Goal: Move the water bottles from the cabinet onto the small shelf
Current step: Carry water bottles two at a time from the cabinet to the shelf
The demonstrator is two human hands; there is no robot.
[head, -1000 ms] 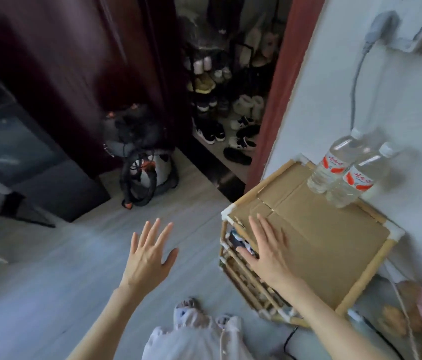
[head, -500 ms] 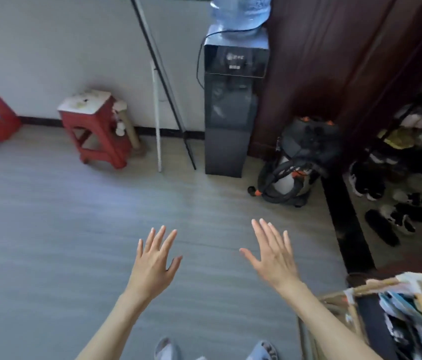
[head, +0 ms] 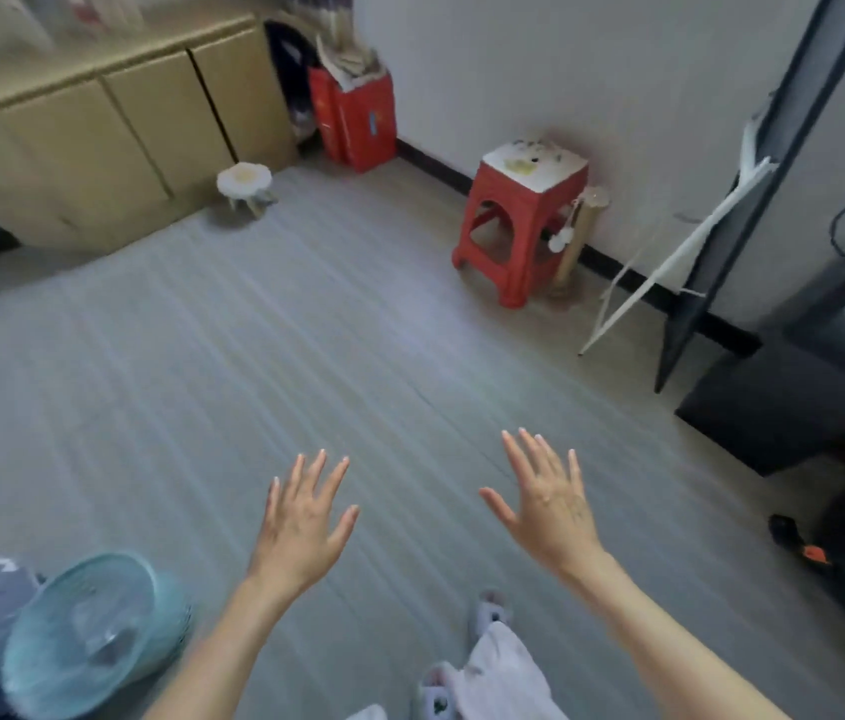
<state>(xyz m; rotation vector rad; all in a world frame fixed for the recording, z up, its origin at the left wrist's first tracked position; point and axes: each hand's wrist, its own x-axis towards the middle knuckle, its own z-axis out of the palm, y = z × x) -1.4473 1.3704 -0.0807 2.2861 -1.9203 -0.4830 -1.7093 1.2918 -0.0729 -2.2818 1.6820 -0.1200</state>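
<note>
A low tan cabinet (head: 114,132) with shut doors stands against the far left wall. No water bottle and no small shelf shows in this view. My left hand (head: 303,522) and my right hand (head: 547,498) are both held out over the grey floor, fingers spread and straight, holding nothing. The cabinet is well beyond both hands, up and to the left.
A red plastic stool (head: 521,220) stands by the far wall, a red box (head: 358,116) beside the cabinet, and a small white stool (head: 244,184) in front of it. A teal fan (head: 93,626) lies at lower left. A dark appliance (head: 794,402) is at right.
The view has swung left, away from the small shelf with its two bottles, past the water dispenser, toward the cabinet. My right hand has left the shelf top; both hands stay spread.
</note>
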